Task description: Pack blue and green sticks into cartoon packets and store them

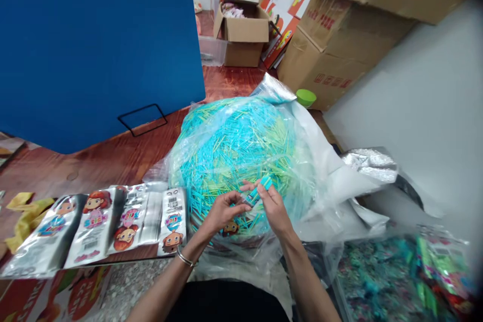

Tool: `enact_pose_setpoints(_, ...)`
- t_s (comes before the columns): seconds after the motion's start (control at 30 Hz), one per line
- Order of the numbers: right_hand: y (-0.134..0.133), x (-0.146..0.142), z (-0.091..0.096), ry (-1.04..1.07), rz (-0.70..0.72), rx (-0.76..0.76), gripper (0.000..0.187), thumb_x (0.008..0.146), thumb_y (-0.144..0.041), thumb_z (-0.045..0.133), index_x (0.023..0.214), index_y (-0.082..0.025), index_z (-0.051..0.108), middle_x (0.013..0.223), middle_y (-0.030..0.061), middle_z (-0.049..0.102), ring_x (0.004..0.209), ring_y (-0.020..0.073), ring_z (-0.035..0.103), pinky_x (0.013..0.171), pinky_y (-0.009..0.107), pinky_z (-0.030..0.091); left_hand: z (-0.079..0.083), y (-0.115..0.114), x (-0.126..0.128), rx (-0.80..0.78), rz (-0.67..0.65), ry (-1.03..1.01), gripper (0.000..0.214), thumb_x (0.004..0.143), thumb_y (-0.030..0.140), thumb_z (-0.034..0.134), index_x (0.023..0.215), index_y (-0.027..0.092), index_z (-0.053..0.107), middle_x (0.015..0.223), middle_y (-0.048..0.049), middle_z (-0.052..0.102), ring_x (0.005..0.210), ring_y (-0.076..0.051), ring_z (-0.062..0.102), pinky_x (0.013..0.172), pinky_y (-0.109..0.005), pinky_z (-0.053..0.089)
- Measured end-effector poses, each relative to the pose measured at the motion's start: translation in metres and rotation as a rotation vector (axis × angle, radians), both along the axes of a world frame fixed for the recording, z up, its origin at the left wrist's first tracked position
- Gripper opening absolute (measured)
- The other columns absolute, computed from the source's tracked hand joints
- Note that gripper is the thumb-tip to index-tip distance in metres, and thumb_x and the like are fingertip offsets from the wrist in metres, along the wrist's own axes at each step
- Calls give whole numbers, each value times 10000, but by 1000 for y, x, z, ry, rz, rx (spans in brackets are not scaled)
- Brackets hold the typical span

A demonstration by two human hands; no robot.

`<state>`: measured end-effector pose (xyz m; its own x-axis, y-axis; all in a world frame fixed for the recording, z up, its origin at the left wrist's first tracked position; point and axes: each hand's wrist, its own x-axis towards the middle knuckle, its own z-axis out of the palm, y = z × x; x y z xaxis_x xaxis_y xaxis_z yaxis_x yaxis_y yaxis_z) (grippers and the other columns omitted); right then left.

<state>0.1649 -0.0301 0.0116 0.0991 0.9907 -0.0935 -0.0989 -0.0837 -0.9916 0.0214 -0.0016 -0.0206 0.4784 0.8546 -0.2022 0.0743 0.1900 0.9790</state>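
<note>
A big clear plastic bag [302, 161] lies open in front of me, heaped with thin blue and green sticks [234, 136]. Above its near side, my right hand [274, 207] grips a small bundle of sticks [266, 182], blue with some green. My left hand [224, 211], with a bangle at the wrist, pinches a small clear and printed pouch [249, 200] against the lower end of that bundle. Part of the pouch is hidden by my fingers. A cartoon face [230, 227] shows just below the left hand.
Stacks of silver printed pouches [90, 226] lie along the table's left front edge, beside a yellow cloth [28, 216]. A blue panel [94, 50] stands behind. Cardboard boxes [339, 50] and a green bowl [305, 97] are at back right. A tub of filled packets [381, 276] stands lower right.
</note>
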Motion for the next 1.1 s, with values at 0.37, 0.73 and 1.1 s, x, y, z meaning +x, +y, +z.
enact_pose_setpoints(0.37, -10, -4, -6, -293, -36, 93, 291, 921, -354, 397, 1093, -205, 579, 1184, 76, 607, 1185, 199, 498, 1008, 384, 382, 14, 5, -1, 231, -131, 147, 340, 878, 390, 436, 940, 166, 685, 803, -21, 672, 749, -154, 578, 706, -242, 418)
enact_pose_setpoints(0.73, -32, 3, -1, -718, 45, 419, 370, 899, -121, 406, 1237, -237, 501, 1254, 67, 571, 1230, 188, 465, 1034, 412, 373, 4, 6, -6, 66, -98, 52, 383, 848, 456, 468, 903, 165, 711, 768, -6, 668, 750, -162, 580, 706, -254, 443)
enact_pose_setpoints(1.1, -24, -12, -3, -767, 92, 346, 180, 890, -203, 477, 1021, -201, 599, 1150, 97, 609, 1126, 203, 536, 950, 401, 443, 11, 2, -19, 106, -160, 75, 370, 877, 418, 443, 1051, 200, 687, 879, -24, 716, 842, -186, 630, 761, -270, 472)
